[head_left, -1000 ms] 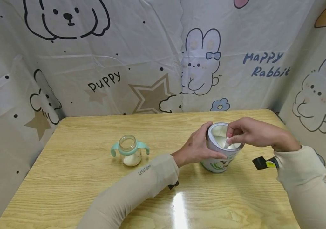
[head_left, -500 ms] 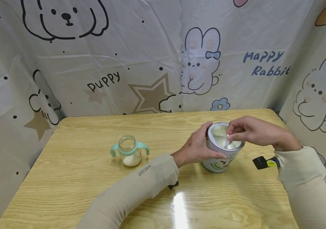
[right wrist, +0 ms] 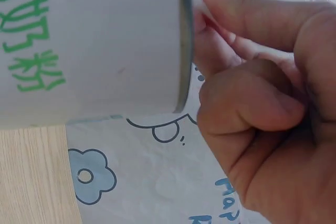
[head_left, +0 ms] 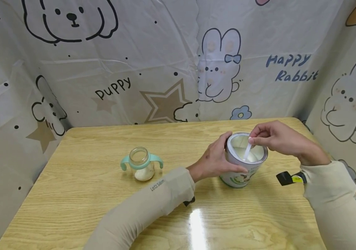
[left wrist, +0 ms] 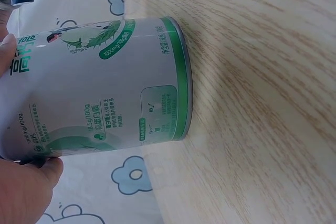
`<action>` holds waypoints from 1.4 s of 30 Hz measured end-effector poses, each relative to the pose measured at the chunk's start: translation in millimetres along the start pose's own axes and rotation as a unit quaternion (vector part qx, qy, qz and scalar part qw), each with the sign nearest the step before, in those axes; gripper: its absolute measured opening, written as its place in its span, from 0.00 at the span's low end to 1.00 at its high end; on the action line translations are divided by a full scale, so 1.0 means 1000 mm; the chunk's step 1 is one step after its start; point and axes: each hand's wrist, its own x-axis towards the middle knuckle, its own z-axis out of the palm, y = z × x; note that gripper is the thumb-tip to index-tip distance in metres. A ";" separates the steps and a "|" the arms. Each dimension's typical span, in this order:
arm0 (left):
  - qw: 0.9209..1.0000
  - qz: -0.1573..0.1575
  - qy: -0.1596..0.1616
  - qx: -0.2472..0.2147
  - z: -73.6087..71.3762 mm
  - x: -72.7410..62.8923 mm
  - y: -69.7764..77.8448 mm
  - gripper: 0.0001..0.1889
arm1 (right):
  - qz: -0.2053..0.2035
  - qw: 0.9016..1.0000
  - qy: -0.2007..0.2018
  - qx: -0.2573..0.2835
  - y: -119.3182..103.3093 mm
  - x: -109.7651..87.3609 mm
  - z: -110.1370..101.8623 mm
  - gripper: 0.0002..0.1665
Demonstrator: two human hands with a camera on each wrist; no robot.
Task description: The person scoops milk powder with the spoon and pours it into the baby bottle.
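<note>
On the right of the table, a white milk powder can with green print stands uncovered, tilted a little in the head view. My left hand grips it around the upper side, thumb at the front and fingers behind. Above the can's mouth my right hand pinches the handle of a white scoop, whose lower end is inside the can. Pale powder is visible inside. The right wrist view shows the right hand's curled fingers beside the can's rim; the scoop is hidden there.
A glass baby bottle with mint green handles stands uncapped on the left of the wooden table, with powder at its bottom. A printed cloth hangs along the table's back and sides.
My right hand has risen slightly and moved a little right, drawing the scoop's handle up so more of it shows. The left hand and the can have stayed in place.
</note>
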 end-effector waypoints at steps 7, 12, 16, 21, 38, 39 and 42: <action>1.000 0.004 0.003 0.002 -0.001 0.000 0.001 0.56 | 0.068 0.997 0.045 0.006 0.001 0.001 -0.004 0.17; 1.000 0.001 0.000 -0.004 -0.001 0.000 0.002 0.55 | 0.112 0.990 0.082 0.020 0.008 -0.003 -0.008 0.23; 1.000 0.003 -0.003 -0.008 -0.001 0.000 0.001 0.55 | 0.116 0.984 0.116 0.062 0.017 -0.005 -0.011 0.22; 1.000 0.006 -0.002 -0.007 -0.001 0.000 0.000 0.55 | 0.109 0.975 0.149 0.120 0.026 -0.009 -0.013 0.15; 1.000 -0.010 0.002 -0.006 -0.001 -0.001 0.002 0.58 | 0.126 0.969 0.192 0.089 0.029 -0.018 -0.006 0.22; 1.000 -0.011 0.003 -0.006 0.000 -0.001 0.002 0.58 | 0.127 0.969 0.194 0.089 0.030 -0.018 -0.005 0.22; 1.000 -0.013 0.001 -0.009 0.000 -0.001 0.003 0.57 | 0.127 0.969 0.192 0.090 0.032 -0.018 -0.005 0.20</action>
